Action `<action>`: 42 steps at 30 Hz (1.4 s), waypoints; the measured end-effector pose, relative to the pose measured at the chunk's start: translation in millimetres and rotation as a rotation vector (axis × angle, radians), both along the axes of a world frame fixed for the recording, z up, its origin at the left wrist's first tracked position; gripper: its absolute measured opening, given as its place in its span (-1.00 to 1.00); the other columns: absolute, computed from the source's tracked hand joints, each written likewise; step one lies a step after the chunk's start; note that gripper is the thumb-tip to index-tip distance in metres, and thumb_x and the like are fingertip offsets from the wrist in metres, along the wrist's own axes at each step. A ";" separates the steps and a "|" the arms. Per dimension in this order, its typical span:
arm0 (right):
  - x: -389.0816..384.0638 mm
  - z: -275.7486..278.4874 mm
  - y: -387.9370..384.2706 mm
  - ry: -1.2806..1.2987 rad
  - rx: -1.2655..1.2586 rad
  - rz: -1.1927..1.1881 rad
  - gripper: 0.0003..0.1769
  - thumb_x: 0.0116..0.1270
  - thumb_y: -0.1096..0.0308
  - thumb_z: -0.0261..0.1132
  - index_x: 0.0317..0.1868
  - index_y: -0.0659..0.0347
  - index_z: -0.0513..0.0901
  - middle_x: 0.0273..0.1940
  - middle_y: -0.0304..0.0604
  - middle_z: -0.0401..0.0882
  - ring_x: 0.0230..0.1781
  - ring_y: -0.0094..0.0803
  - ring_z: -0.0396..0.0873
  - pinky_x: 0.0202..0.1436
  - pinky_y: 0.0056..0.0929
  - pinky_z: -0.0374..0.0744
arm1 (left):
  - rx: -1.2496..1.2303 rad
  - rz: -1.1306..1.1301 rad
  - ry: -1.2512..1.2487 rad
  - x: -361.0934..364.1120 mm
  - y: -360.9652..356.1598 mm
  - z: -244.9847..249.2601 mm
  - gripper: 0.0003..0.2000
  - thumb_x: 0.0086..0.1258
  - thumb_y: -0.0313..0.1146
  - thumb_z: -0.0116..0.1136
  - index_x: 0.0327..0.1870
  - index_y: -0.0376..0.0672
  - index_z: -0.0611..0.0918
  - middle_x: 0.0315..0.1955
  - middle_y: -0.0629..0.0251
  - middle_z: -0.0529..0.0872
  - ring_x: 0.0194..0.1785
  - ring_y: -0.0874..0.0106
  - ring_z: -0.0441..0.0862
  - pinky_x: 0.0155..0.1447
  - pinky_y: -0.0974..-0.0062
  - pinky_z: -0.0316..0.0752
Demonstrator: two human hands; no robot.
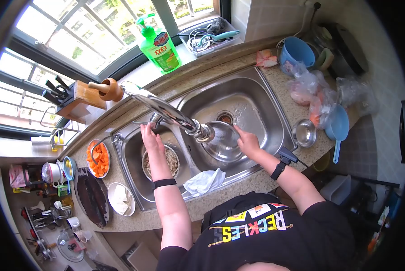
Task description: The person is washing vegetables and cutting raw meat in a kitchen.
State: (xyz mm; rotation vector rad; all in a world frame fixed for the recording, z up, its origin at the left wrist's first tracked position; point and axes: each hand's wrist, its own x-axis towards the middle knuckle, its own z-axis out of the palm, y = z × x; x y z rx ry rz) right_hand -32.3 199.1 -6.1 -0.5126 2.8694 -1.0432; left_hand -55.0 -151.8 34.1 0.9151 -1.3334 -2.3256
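Observation:
My left hand is raised over the left sink basin, its fingertips at the faucet lever. My right hand grips the right rim of a shiny metal bowl, which sits in the right sink basin under the curved faucet. Part of the bowl is hidden by the faucet head. Below my left hand, a round container of pale strips stands in the left basin. A white cloth drapes over the sink's front edge.
Left of the sink are orange chunks on a plate, a white bowl with white pieces and a dark board. A knife block and green soap bottle stand behind. Right are a small metal bowl and blue ladle.

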 end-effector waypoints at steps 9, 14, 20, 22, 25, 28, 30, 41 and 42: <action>10.4 -85.0 25.6 -0.806 -0.385 -0.543 -0.73 0.05 0.50 0.06 -0.21 0.32 0.57 -0.49 -0.06 0.57 -0.52 -0.28 0.56 -0.47 -0.32 0.50 | -0.176 -0.062 0.121 -18.6 -13.7 -5.8 -0.35 0.24 -0.51 -0.07 0.36 -0.33 0.00 0.26 0.17 0.24 0.09 0.44 0.36 0.17 0.50 0.22; 10.7 -50.7 13.9 -0.882 -0.536 -0.614 -0.72 0.02 0.51 0.09 -0.22 0.34 0.60 -0.44 -0.05 0.58 -0.46 -0.30 0.56 -0.43 -0.35 0.50 | -0.080 -0.118 0.169 -8.2 -9.4 -24.9 -0.29 0.24 -0.46 0.00 0.39 -0.20 -0.05 0.29 0.17 0.15 0.32 0.32 0.16 0.33 0.36 0.07; 8.9 -74.6 16.6 -0.890 -0.396 -0.587 -0.74 0.05 0.39 0.14 -0.23 0.28 0.60 -0.52 -0.06 0.57 -0.67 -0.29 0.54 -0.67 -0.34 0.53 | -0.338 -0.098 0.092 14.5 32.1 -23.5 -0.35 0.22 -0.49 -0.06 0.37 -0.15 0.05 0.20 0.16 0.30 0.21 0.31 0.33 0.25 0.35 0.19; 3.8 -56.2 21.7 -1.075 -0.261 -0.457 -0.59 0.14 0.31 0.13 0.01 0.29 0.40 -0.41 0.02 0.55 -0.64 -0.30 0.53 -0.63 -0.35 0.54 | -0.372 -0.102 0.025 26.1 51.6 -17.8 -0.36 0.21 -0.50 -0.05 0.36 -0.19 0.06 0.20 0.14 0.30 0.20 0.33 0.33 0.25 0.38 0.20; 15.5 -44.8 17.9 -0.695 0.096 -0.448 -0.37 0.13 0.22 0.19 0.15 0.38 0.21 -0.26 0.24 0.52 -0.18 -0.04 0.56 -0.12 -0.23 0.55 | -0.410 -0.111 -0.105 51.3 77.3 -22.9 -0.44 0.21 -0.54 -0.05 0.28 -0.33 0.16 0.15 0.11 0.35 0.12 0.41 0.38 0.18 0.50 0.26; 22.8 -38.3 16.2 -0.569 0.180 -0.204 -0.46 0.13 0.21 0.19 0.10 0.29 0.40 -0.05 0.16 0.48 -0.04 0.02 0.48 0.01 -0.19 0.47 | -0.445 -0.306 -0.096 73.5 101.4 -23.0 -0.54 0.26 -0.51 -0.05 0.22 -0.35 0.29 0.12 0.10 0.40 0.11 0.40 0.39 0.18 0.49 0.26; 28.0 -18.2 14.8 -0.794 -0.186 -0.216 -0.49 0.12 0.21 0.19 0.07 0.26 0.44 -0.04 0.11 0.48 -0.06 0.00 0.49 0.00 -0.19 0.47 | -0.448 -0.416 -0.053 92.4 124.3 -27.9 -0.70 0.31 -0.44 -0.03 0.02 -0.39 0.49 -0.07 0.18 0.56 -0.02 0.47 0.47 0.10 0.55 0.32; 86.5 39.2 34.4 -0.390 -0.014 -0.099 -0.62 0.12 0.27 0.18 -0.02 0.17 0.55 -0.23 0.05 0.57 -0.17 -0.07 0.53 -0.03 -0.24 0.46 | -0.331 -0.773 -0.138 144.3 172.4 -34.6 -0.75 0.23 -0.42 0.11 -0.67 -0.28 0.53 -0.67 0.28 0.60 -0.61 0.55 0.52 -0.45 0.60 0.41; 88.8 38.4 38.8 -0.485 -0.224 -0.073 -0.62 0.13 0.28 0.17 -0.03 0.20 0.55 -0.27 0.06 0.58 -0.20 -0.08 0.55 -0.09 -0.25 0.49 | -0.334 -0.776 -0.134 145.4 174.1 -34.2 -0.75 0.23 -0.42 0.11 -0.67 -0.28 0.53 -0.67 0.28 0.60 -0.61 0.55 0.52 -0.45 0.60 0.41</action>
